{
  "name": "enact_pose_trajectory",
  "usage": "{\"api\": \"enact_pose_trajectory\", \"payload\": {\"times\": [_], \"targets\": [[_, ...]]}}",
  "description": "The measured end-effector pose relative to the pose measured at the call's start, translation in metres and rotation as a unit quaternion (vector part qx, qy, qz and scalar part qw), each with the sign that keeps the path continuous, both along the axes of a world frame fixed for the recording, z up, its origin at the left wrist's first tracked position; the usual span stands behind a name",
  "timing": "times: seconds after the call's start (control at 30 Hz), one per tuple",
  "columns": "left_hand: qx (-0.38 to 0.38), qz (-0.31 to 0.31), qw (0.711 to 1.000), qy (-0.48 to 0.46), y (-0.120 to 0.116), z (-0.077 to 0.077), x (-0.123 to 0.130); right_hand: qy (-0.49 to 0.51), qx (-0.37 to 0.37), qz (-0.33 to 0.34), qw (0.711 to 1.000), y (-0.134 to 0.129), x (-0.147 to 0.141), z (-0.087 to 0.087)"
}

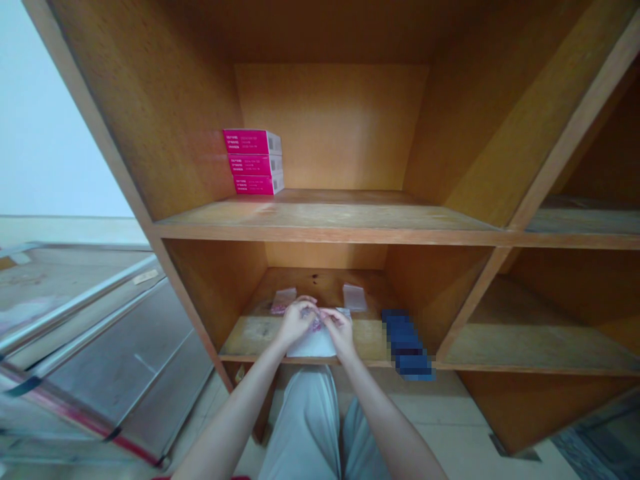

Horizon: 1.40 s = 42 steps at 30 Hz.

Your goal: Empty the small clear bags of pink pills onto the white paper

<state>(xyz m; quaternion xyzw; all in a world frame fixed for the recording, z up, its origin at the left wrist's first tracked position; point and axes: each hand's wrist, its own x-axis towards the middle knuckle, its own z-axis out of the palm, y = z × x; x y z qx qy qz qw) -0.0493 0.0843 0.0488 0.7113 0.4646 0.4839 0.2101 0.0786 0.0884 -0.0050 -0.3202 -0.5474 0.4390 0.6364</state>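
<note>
My left hand (299, 320) and my right hand (339, 327) meet over a white sheet (313, 343) on the lower shelf. Between their closed fingers is a small clear bag (316, 324) with pinkish contents; its details are too small to tell. A clear packet with pink items (283, 301) lies just behind my left hand. Behind my right hand, to the right, rests another clear packet (355, 298), which looks flat.
Three pink boxes (254, 162) are stacked on the upper shelf at the left. A blurred dark blue object (407, 345) overhangs the lower shelf's front edge at the right. A glass-sided case (145, 353) stands at the left.
</note>
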Motion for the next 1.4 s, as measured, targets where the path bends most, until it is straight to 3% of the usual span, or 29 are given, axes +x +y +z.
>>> {"api": "enact_pose_trajectory", "payload": {"times": [0.2, 0.4, 0.57, 0.97, 1.13, 1.3, 1.4], "targets": [[0.007, 0.011, 0.998, 0.064, 0.0, 0.001, 0.0, -0.036, 0.009, -0.015, 0.999, 0.001, -0.001, 0.0], [0.016, 0.058, 0.986, 0.155, -0.004, 0.001, 0.008, -0.085, 0.049, -0.068, 0.993, 0.001, 0.001, -0.002], [0.023, 0.086, 0.975, 0.201, -0.008, 0.006, 0.014, -0.1, 0.092, -0.073, 0.988, -0.004, 0.001, 0.002], [0.026, 0.079, 0.976, 0.204, -0.008, 0.01, 0.017, -0.103, 0.096, -0.086, 0.986, -0.01, 0.001, 0.007], [0.035, 0.1, 0.973, 0.205, -0.012, 0.014, 0.02, -0.069, 0.074, -0.118, 0.988, -0.005, 0.0, 0.001], [0.029, 0.097, 0.972, 0.211, -0.016, 0.016, 0.018, -0.033, 0.057, -0.107, 0.992, -0.003, -0.002, -0.004], [0.023, 0.094, 0.968, 0.231, -0.018, 0.016, 0.015, -0.042, 0.083, -0.087, 0.992, -0.004, -0.001, -0.003]]}}
